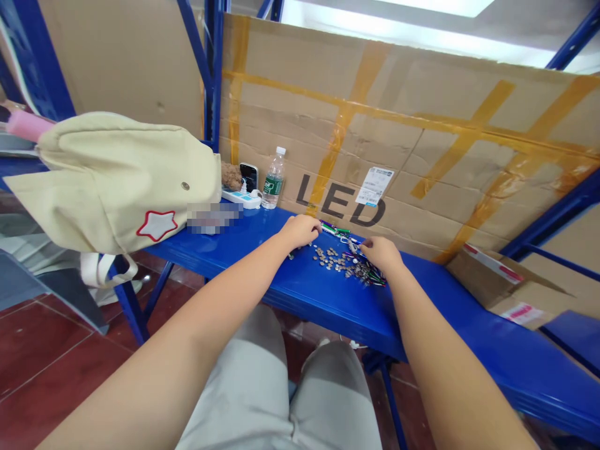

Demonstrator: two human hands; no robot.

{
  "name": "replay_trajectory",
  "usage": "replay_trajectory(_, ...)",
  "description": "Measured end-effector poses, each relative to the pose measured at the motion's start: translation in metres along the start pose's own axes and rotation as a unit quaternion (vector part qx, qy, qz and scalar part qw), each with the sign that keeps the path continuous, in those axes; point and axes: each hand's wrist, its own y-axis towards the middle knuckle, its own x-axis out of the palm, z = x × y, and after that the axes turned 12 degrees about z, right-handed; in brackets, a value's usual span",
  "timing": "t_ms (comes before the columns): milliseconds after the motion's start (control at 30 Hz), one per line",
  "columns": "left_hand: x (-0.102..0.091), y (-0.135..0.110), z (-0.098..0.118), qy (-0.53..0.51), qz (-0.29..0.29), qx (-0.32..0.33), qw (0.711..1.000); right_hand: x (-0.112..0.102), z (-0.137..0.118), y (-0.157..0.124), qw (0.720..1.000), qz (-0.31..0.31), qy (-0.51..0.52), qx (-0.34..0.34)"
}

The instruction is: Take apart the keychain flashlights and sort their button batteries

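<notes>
My left hand rests knuckles-up on the blue shelf, fingers curled at the left edge of a scatter of small silver button cells. My right hand is curled at the right of that scatter, over a heap of small keychain lights with coloured bodies. More of these lights lie by the cardboard behind. What either hand's fingers hold is hidden.
A cream canvas bag with a red star sits at the shelf's left end. A water bottle, a phone and a white power strip stand by the taped "LED" cardboard sheet. An open carton lies right.
</notes>
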Motion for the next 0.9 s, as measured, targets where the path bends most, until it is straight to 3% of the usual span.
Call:
replay_trajectory(200,0.002,0.000,-0.003,-0.008,0.012,0.003,1.000,0.015,-0.016,0.022,0.996,-0.052,0.024,0.067)
replay_trajectory(367,0.004,0.000,0.000,-0.057,0.037,0.015,0.998,0.000,-0.016,0.014,0.986,-0.022,0.152,0.065)
replay_trajectory(567,0.008,-0.002,0.018,-0.198,0.051,0.063,0.977,-0.014,-0.029,-0.025,0.920,-0.068,0.385,-0.024)
replay_trajectory(700,0.008,-0.004,0.028,-0.256,0.037,0.106,0.960,-0.014,-0.038,-0.040,0.878,-0.087,0.467,-0.062)
replay_trajectory(800,0.006,-0.006,0.030,-0.245,0.051,0.103,0.963,-0.014,-0.040,-0.041,0.872,-0.063,0.481,-0.069)
replay_trajectory(900,0.006,-0.008,0.031,-0.204,0.070,0.088,0.972,-0.013,-0.041,-0.040,0.884,0.010,0.463,-0.065)
